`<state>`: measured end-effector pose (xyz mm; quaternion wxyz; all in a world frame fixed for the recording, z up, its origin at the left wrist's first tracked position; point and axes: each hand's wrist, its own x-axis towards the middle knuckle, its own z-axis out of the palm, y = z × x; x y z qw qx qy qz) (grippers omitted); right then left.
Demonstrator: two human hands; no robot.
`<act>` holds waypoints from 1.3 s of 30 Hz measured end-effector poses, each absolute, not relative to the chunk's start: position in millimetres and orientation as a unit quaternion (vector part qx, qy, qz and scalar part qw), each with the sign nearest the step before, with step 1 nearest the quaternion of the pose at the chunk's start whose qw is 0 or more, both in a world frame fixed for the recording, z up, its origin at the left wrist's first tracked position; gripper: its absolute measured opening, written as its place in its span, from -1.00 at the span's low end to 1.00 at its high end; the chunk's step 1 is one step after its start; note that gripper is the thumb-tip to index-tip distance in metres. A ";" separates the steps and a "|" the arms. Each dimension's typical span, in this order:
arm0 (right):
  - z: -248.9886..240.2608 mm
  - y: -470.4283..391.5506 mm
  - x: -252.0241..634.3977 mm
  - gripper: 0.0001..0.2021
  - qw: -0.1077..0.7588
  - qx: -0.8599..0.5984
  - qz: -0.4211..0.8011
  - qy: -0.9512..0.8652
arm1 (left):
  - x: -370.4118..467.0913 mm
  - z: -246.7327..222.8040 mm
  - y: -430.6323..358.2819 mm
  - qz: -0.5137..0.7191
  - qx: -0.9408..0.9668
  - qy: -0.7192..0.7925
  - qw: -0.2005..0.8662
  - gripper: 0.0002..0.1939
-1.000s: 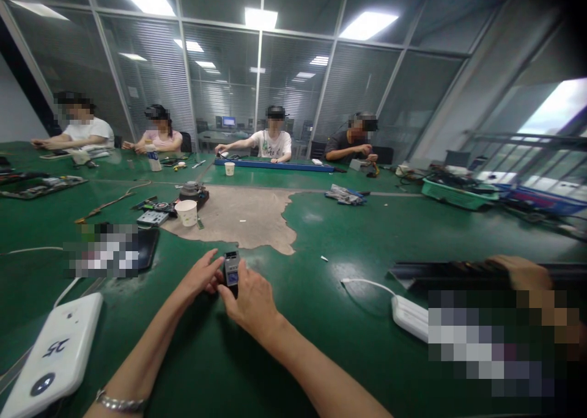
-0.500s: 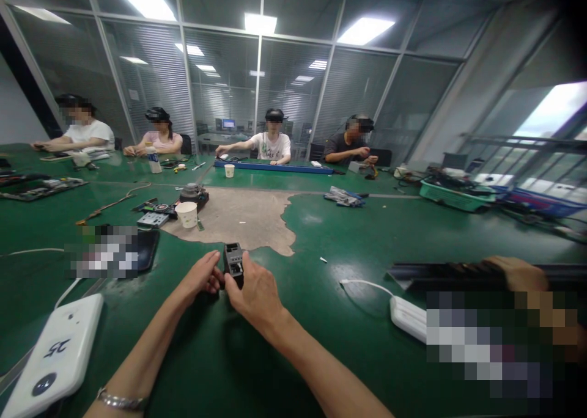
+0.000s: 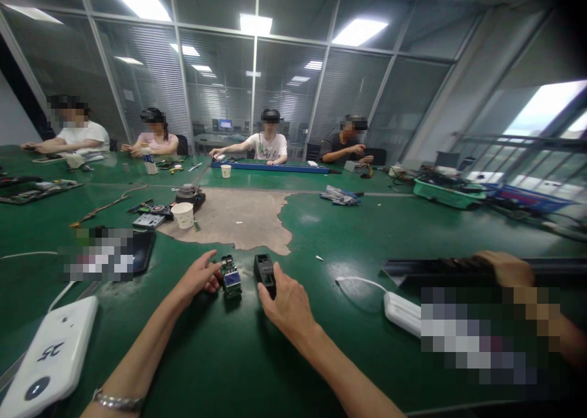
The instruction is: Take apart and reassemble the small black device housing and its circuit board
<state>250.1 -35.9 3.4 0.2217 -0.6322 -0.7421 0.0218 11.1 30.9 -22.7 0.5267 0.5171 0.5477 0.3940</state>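
My left hand (image 3: 200, 277) has its fingers closed at the left side of a small circuit board module (image 3: 232, 279), which shows stacked boards and a blue block on its face. Just to the right, my right hand (image 3: 292, 300) grips a dark grey plastic housing (image 3: 265, 271) with rectangular openings between thumb and fingers. A gap separates the housing from the module. Both are over the green table, close in front of me.
A white power bank (image 3: 55, 351) marked 25 lies at left, near a phone (image 3: 142, 252). Ahead are a paper cup (image 3: 183, 215) and loose electronic parts. At right, another person's hand (image 3: 509, 268) rests on a black rail (image 3: 413, 270) beside a white cabled device (image 3: 401, 313).
The grey housing has come away from the circuit board module. My right hand has moved right with the housing, while the module stays by my left hand.
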 end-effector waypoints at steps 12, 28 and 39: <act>-2.9 -42.8 248.2 -0.35 0.262 -0.610 0.016 -0.747 | 15.5 -21.4 27.4 0.383 0.548 0.530 0.522 -0.13; 37.1 -31.4 222.1 -0.45 0.352 -0.540 0.031 -0.764 | 12.7 -23.8 28.0 0.397 0.554 0.512 0.522 -0.16; 37.5 -25.9 179.7 -0.47 0.255 -0.557 0.037 -0.789 | 9.2 -16.1 28.2 0.370 0.522 0.587 0.496 -0.23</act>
